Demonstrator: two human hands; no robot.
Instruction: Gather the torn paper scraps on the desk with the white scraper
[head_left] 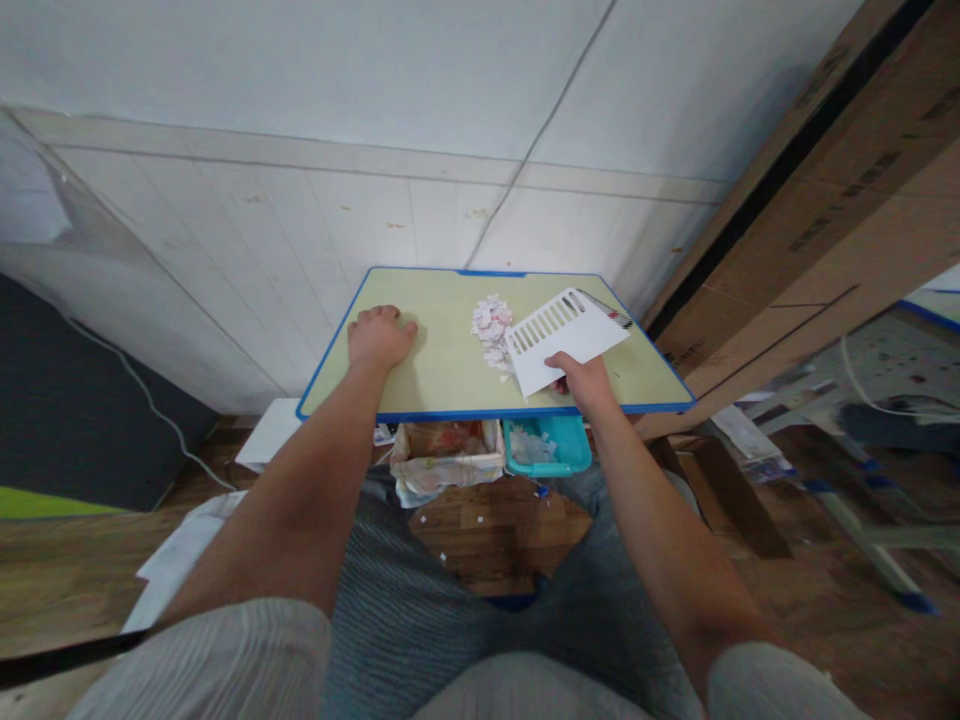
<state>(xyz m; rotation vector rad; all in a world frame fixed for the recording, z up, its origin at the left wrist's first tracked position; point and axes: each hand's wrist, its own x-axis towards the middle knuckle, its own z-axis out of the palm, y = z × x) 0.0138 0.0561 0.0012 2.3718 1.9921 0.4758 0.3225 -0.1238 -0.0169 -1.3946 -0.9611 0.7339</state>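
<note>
My left hand [379, 336] rests on the left part of the pale table top [442, 375], fingers spread, holding nothing. Between my thumb and fingers, my right hand [577, 380] grips a white sheet of card [574, 342] by its near edge. A row of long slots is cut along the far side of the card. Touching or close to the card's left end lies a heap of small white paper scraps [492, 325], some with pink marks. Partly covered by the card's far right corner is a thin patterned item [611, 312] that I cannot make out.
Below the table's near blue edge stand a cloth-lined basket [450, 465] and a turquoise bin [555, 465] with pale scraps inside. A white wall [315, 210] rises behind the table. Tall cardboard [810, 220] stands close on the right. A few bits lie on the wooden floor [495, 545].
</note>
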